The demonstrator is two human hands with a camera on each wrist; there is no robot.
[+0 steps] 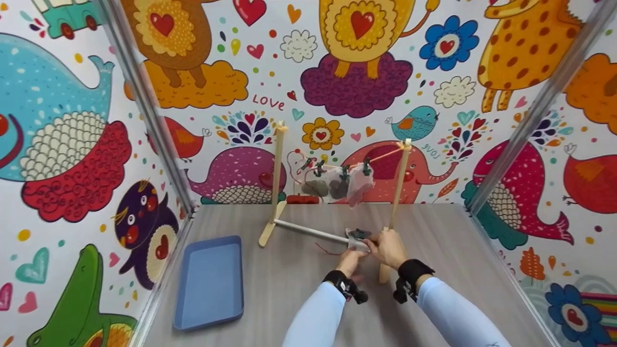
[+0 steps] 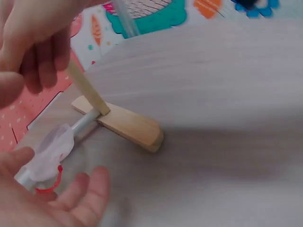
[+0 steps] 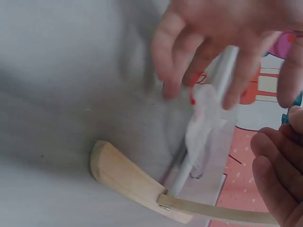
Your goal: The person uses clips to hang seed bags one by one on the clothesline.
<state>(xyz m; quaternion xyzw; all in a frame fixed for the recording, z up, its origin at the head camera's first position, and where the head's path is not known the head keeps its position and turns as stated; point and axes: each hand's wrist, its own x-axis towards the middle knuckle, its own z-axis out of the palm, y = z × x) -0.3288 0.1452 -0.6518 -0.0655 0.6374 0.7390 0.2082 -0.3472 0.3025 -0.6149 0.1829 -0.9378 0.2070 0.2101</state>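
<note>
A small whitish pouch (image 1: 355, 244) with a red cord hangs over the white rod (image 1: 311, 231) that joins the feet of a wooden stand. My left hand (image 1: 351, 262) is beside the pouch, fingers loosely spread in the left wrist view. Higher up, my right hand (image 1: 389, 246) is close to the stand's right post (image 1: 399, 193). In the right wrist view its fingers (image 3: 277, 163) pinch a green clip (image 3: 285, 118), mostly hidden by the hand. Red cord (image 2: 59, 177) lies near my left fingertips.
Several clips hold small pouches (image 1: 360, 184) on an orange line (image 1: 385, 155) between the posts. A blue tray (image 1: 212, 284) lies at the left of the table. The right wooden foot (image 2: 130, 124) stands beside my hands. Patterned walls enclose the table.
</note>
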